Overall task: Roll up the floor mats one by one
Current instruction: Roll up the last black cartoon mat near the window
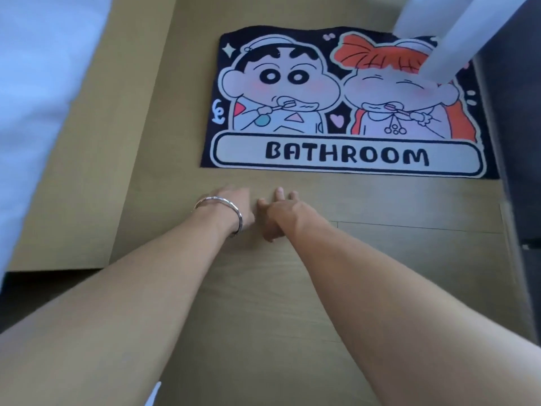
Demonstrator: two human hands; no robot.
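The floor mat (345, 112) lies flat and fully unrolled on the wooden floor (380, 206), in the upper middle and upper right of the frame. It is dark, with two cartoon children who brush their teeth, and the word BATHROOM stands in a white band along its near edge. A white leg (448, 54) of some furniture covers the mat's upper right corner; I cannot tell if it stands on the mat. A dark piece of furniture (509, 112) runs down the right edge of the frame, just beside the mat.

Both hands reach forward over the bare floor in the centre of the frame, near the mat's lower edge but apart from it. The left hand (235, 202) is blurred, its fingers seem stretched out, and it holds nothing; a silver bracelet (222, 199) sits on its wrist. The right hand (281, 212) is just beside it, fingers spread loosely, also with nothing in it.

White bedding (35, 98) fills the left side of the frame.
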